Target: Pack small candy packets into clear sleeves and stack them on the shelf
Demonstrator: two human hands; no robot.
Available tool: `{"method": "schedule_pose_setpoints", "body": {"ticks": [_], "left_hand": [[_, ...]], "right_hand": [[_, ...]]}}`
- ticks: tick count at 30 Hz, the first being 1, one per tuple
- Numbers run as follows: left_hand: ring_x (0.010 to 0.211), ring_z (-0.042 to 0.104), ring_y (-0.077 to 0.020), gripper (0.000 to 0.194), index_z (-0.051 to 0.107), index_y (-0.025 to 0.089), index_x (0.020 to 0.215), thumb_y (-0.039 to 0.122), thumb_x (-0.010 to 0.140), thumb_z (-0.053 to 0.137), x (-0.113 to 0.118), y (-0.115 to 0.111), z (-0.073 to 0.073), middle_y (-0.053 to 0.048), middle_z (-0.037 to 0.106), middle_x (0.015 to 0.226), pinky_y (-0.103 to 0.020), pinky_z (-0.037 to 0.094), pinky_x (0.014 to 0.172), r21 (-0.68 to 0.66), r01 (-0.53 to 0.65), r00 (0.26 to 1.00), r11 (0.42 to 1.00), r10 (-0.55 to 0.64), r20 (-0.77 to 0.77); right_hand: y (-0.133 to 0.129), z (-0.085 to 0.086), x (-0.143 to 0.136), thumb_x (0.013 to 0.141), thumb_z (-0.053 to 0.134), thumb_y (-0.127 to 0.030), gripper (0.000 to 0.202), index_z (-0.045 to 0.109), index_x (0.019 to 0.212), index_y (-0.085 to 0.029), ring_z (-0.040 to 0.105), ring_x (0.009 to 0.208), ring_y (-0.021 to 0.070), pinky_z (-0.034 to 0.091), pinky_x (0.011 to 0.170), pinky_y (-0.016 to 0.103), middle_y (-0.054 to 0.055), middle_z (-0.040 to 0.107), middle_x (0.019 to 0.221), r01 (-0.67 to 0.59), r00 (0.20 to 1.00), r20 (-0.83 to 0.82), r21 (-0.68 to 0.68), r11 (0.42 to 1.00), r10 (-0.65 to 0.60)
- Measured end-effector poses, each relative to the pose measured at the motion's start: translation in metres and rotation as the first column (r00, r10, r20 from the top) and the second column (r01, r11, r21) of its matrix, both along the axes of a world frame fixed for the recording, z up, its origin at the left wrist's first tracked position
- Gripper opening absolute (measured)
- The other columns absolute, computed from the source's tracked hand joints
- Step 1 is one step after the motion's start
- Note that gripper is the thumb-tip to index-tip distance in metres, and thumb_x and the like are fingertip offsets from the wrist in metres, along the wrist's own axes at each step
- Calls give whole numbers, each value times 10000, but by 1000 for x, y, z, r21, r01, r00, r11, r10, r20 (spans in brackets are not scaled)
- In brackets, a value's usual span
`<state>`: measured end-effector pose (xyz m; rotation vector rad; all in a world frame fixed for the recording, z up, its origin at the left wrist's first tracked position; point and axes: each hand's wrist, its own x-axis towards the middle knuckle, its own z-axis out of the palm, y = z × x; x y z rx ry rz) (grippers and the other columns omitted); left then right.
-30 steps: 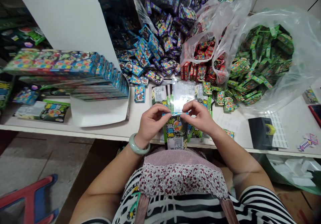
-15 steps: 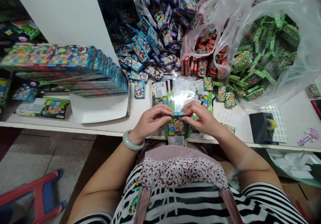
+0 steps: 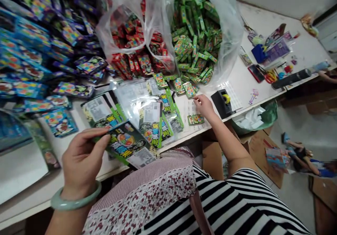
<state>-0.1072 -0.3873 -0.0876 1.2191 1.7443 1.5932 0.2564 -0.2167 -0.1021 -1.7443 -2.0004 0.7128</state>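
My left hand [image 3: 85,158], with a pale green bangle on the wrist, pinches the top edge of a black printed packet [image 3: 129,140] between thumb and fingers. The packet hangs tilted over the table's front edge, its colourful round print and white label panel facing up. My right hand [image 3: 204,107] is over the table, fingers loosely bent and apart, with nothing visible in them. Just beyond its fingertips lie small green boxes [image 3: 190,89]. Another small green box [image 3: 195,119] rests below the hand on a printed paper sheet [image 3: 184,105].
Printed packets [image 3: 150,117] lie in the middle under clear plastic. Behind are plastic bags of red boxes [image 3: 144,65] and green boxes [image 3: 202,35]; blue boxes [image 3: 59,121] and purple boxes [image 3: 75,89] pile up left. A tape dispenser [image 3: 219,103] stands right. A person [image 3: 302,158] is at far right.
The view has swung right. My hands, earlier together on a small blue box above the packet, have parted; the left now pinches the packet, and the right has moved toward the green boxes.
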Motion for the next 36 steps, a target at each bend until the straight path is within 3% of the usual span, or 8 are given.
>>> {"method": "schedule_pose_setpoints", "body": {"ticks": [3, 8, 15, 21, 25, 29, 31, 36], "left_hand": [[842, 691, -214, 203, 747, 322, 790, 209, 638, 820, 11, 1, 8, 39, 761, 868, -397, 569, 756, -22, -32, 999, 999, 32, 6], [874, 681, -224, 252, 756, 350, 794, 199, 601, 814, 17, 0, 20, 48, 760, 898, -430, 551, 831, -97, -52, 998, 994, 56, 33], [845, 681, -218, 262, 754, 354, 781, 205, 574, 815, 15, 1, 13, 57, 754, 852, -407, 555, 784, -85, -71, 997, 994, 73, 12], [853, 676, -194, 206, 732, 305, 836, 228, 664, 816, 13, 3, 1, 35, 746, 891, -365, 560, 781, -4, 22, 1000, 1000, -22, -21], [865, 653, -157, 161, 696, 248, 892, 290, 771, 793, 20, 6, 1, 11, 705, 895, -303, 542, 783, 82, 143, 988, 986, -137, -72], [872, 641, -159, 129, 656, 229, 911, 345, 874, 700, 33, 8, 12, -10, 673, 889, -312, 525, 805, 61, 221, 972, 973, -215, -98], [875, 635, -162, 140, 645, 225, 904, 360, 893, 676, 35, 7, 17, -18, 663, 887, -323, 518, 821, 62, 233, 969, 971, -226, -101], [857, 616, -169, 186, 634, 230, 896, 409, 938, 603, 32, 1, 24, -25, 649, 881, -342, 503, 820, 61, 242, 969, 968, -238, -66]], "right_hand": [[18, -8, 25, 927, 517, -195, 246, 718, 1060, -143, 608, 1044, 233, 437, 1001, 357, 135, 654, 1145, 44, 981, 192, -45, 998, -34], [19, -16, 30, 929, 521, -214, 254, 722, 1061, -133, 616, 996, 239, 446, 954, 361, 145, 638, 1144, 64, 977, 206, -77, 995, -47], [9, -29, 42, 819, 642, -284, 121, 685, 858, -177, 574, 837, 153, 448, 845, 297, 43, 603, 992, 99, 994, -29, -119, 988, -103], [9, 6, 53, 773, 642, -409, 229, 586, 790, -188, 538, 735, 135, 454, 770, 296, -11, 568, 804, 60, 960, -253, -226, 972, -118], [-10, 60, 0, 757, 707, -490, 306, 587, 747, -208, 576, 905, 165, 452, 878, 327, 20, 614, 912, -336, 819, -536, -157, 929, 206], [-31, 101, -92, 856, 652, -414, 222, 618, 743, -226, 587, 1000, 182, 430, 974, 372, 29, 645, 948, -727, 578, -561, -23, 686, 593], [-35, 107, -132, 851, 654, -351, 183, 615, 731, -219, 591, 972, 173, 429, 973, 370, 20, 644, 920, -788, 518, -542, -1, 616, 661], [-31, 98, -179, 806, 674, -236, 114, 619, 715, -195, 566, 765, 134, 451, 783, 321, -5, 619, 779, -813, 560, -482, -161, 560, 674]]}}
